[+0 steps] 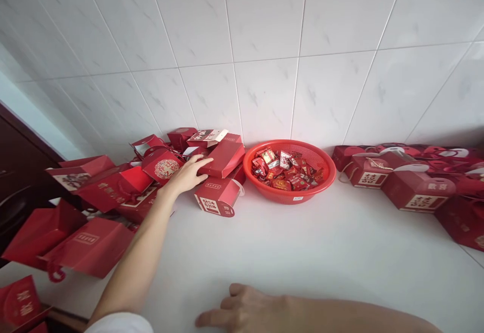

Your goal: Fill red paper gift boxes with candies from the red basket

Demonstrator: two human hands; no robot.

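Note:
My left hand (188,173) reaches to the heap of red gift boxes on the left. Its thumb and fingers close on the near left end of a plain-sided red gift box (227,159), which lies on top of other boxes. Just below it is another gift box (215,197) with a cream panel of Chinese characters and a white handle flap. Low over the front of the white tabletop (287,252), my right hand (238,309) holds nothing. One finger stretches to the left and the others are loosely bent, slightly blurred.
Against the tiled wall (264,91) stands a red plastic basket (291,196) of wrapped sweets (291,174). Closed gift boxes (419,192) are lined up on the right. Several open red boxes (91,245) crowd the left edge, and another box (20,297) sits lower at the left corner.

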